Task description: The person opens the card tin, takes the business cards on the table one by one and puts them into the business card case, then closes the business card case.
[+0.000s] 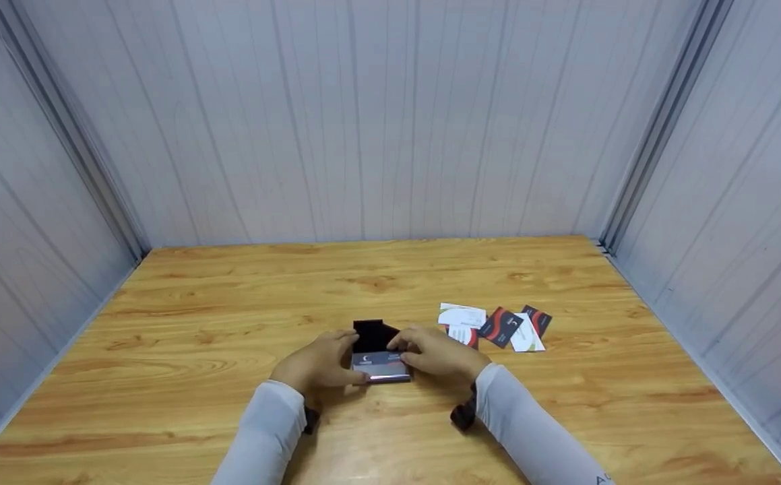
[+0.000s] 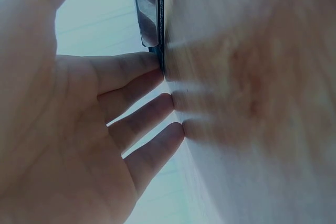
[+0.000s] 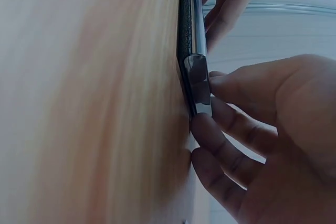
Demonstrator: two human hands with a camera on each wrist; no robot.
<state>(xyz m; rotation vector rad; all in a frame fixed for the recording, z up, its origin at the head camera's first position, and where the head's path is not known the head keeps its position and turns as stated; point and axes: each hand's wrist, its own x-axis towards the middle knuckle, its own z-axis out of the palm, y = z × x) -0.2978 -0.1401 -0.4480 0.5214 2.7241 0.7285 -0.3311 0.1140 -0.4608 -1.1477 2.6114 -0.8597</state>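
Note:
A business card case (image 1: 382, 378) with shiny metal sides lies on the wooden table, its black lid (image 1: 368, 335) folded back. Inside it lies a dark grey business card (image 1: 378, 359) with a red stripe. My left hand (image 1: 319, 360) holds the case from the left, thumb at its front edge and fingertips by the lid. From the right, my right hand (image 1: 436, 350) grips the case near its back corner with bent fingers. In the right wrist view, the right thumb (image 3: 236, 85) touches the case's top side. The left fingers (image 2: 142, 116) rest against the table, the nearest touching the case.
Several loose business cards lie to the right of the case, among them a white card (image 1: 462, 314) and a dark card with a red wave (image 1: 501, 327). Some overlap. Pale panelled walls (image 1: 383, 121) stand behind the wooden table (image 1: 228, 296) and at both sides.

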